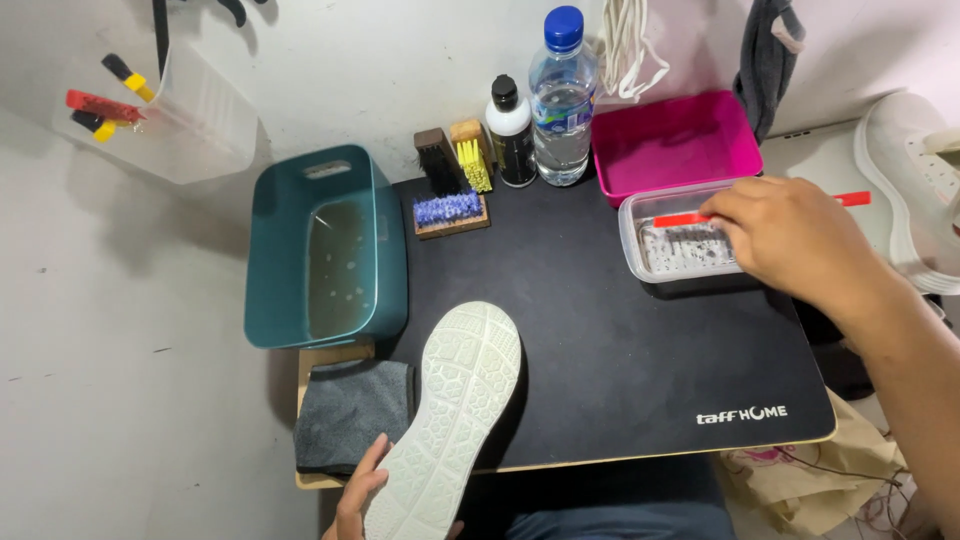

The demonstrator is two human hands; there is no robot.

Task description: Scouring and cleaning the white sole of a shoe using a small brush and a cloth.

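Note:
My left hand [358, 500] grips the heel end of a white shoe [455, 410] held sole up over the front of the black mat [600, 340]. My right hand [790, 235] reaches over a clear plastic tub [650, 240] of foamy water at the mat's right side. It holds a red-handled brush [690, 219] whose bristle end dips into the tub; the handle's tip sticks out past the hand.
A teal basin [325, 250] of soapy water stands left of the mat, a grey cloth [350, 410] in front of it. Several brushes [452, 185], a small black bottle [512, 135], a water bottle [560, 100] and a pink tray [675, 145] line the back. Another white shoe [915, 180] lies far right.

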